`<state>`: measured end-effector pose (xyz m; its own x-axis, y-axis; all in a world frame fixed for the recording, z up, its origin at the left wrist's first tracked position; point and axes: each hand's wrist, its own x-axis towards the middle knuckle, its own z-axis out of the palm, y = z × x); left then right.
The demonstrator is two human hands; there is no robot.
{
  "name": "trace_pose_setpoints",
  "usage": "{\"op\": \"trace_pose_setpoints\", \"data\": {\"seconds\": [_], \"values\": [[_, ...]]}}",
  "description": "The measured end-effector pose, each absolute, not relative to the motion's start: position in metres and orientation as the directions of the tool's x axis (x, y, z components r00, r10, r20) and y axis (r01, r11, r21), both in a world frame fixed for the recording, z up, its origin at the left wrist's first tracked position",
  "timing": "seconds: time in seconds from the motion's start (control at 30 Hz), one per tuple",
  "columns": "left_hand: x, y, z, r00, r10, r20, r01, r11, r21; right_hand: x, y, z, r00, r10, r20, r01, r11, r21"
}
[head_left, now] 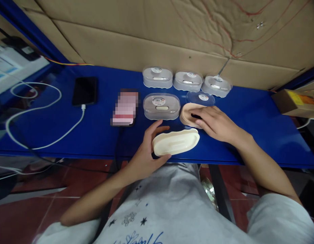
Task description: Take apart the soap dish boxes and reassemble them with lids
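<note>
Cream wavy-rimmed dish (176, 142), grasped at its left end between thumb and fingers of the left hand (147, 152), extends rightward from that nearer hand over the blue tabletop's (258, 108) front edge, long axis roughly crosswise. Beyond its right end, the right hand (219, 125) rests its fingers on a peach oval dish (185, 113), grip undeterminable; behind lies a transparent labelled lid (193, 98).

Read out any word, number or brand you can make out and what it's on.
No text can be read.
Round stickers on the four lidded boxes and the loose lid: too small.
Blue writing on the shirt: cut off, unclear.
Lit phone: screen blurred out.
Yellow label on the cardboard box: blurred.
</note>
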<state>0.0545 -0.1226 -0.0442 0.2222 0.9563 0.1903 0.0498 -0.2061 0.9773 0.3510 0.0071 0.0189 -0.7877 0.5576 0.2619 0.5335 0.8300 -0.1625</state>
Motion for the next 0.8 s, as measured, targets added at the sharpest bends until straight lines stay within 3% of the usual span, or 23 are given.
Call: {"op": "trace_pose_setpoints", "data": {"seconds": [0.1,0.17,0.3,0.43,0.57,0.67,0.8], "values": [[0.052,-0.121,-0.037,0.237,0.967,0.095,0.038,-0.107,0.994,0.356,0.017,0.012,-0.803,0.569,0.178,0.559,0.822,-0.106],[0.051,-0.119,-0.035,0.231,0.972,0.043,-0.059,-0.031,0.998,0.357,0.018,0.009,-0.813,0.557,0.172,0.549,0.830,-0.095],[0.053,-0.116,-0.031,0.232,0.964,-0.132,-0.294,0.199,0.935,0.356,0.011,0.017,-0.748,0.607,0.269,0.593,0.793,-0.138],[0.060,-0.114,-0.025,0.346,0.891,-0.294,-0.471,0.436,0.766,0.351,-0.002,0.027,-0.669,0.599,0.439,0.602,0.784,-0.152],[0.068,-0.111,-0.022,0.268,0.909,-0.320,-0.583,0.418,0.697,0.333,-0.021,0.021,-0.742,0.416,0.526,0.420,0.900,-0.119],[0.068,-0.110,-0.023,0.225,0.922,-0.315,-0.635,0.384,0.670,0.316,-0.036,0.009,-0.841,0.276,0.465,0.294,0.955,-0.035],[0.064,-0.110,-0.023,0.227,0.938,-0.261,-0.729,0.342,0.593,0.306,-0.043,-0.001,-0.880,0.237,0.411,0.248,0.968,-0.027]]}}
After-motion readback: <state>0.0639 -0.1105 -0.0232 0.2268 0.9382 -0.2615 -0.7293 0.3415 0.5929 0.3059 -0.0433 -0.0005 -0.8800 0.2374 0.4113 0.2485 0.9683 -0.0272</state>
